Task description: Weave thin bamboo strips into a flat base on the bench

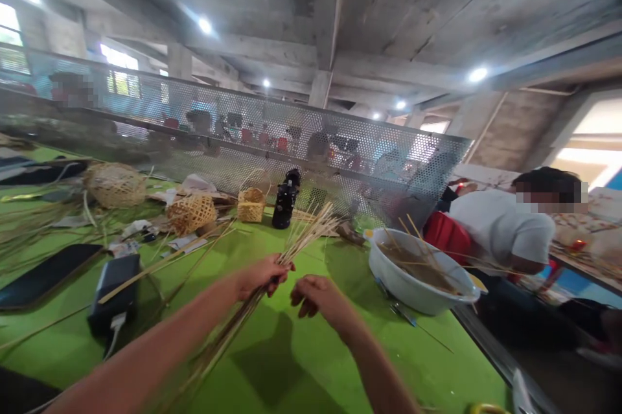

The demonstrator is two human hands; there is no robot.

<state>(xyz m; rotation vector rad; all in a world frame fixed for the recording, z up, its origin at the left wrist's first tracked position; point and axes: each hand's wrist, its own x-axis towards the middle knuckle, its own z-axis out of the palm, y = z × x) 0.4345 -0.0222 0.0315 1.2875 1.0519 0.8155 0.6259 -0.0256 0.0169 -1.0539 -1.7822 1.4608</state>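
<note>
While the left hand [260, 276] closes its grip around a bundle of thin strips [301, 239] at the centre of the frame, the strips fan out up and to the right above the fist and trail down to the lower left below it, blurred there. Just right of it, the right hand [318, 297] hangs with fingers curled loosely, holding nothing, its fingertips near the strips but apart from them. Both hands are above a green counter [291, 362]. At the right of centre a white basin [418, 275] stands on the counter with murky liquid and several strips soaking in it. Behind the hands, mid-frame, a black bottle [286, 199] stands upright, with a small basket [251, 205] just left of it, a second basket [192, 213] further left, and a round one [115, 184] at the upper left. A power bank [114, 294] with a cable lies at the lower left, and a phone [46, 275] lies at the left edge. A perforated metal screen [291, 135] runs across the back of the counter. At the right edge a person in a white shirt [500, 232] leans toward the basin.
</note>
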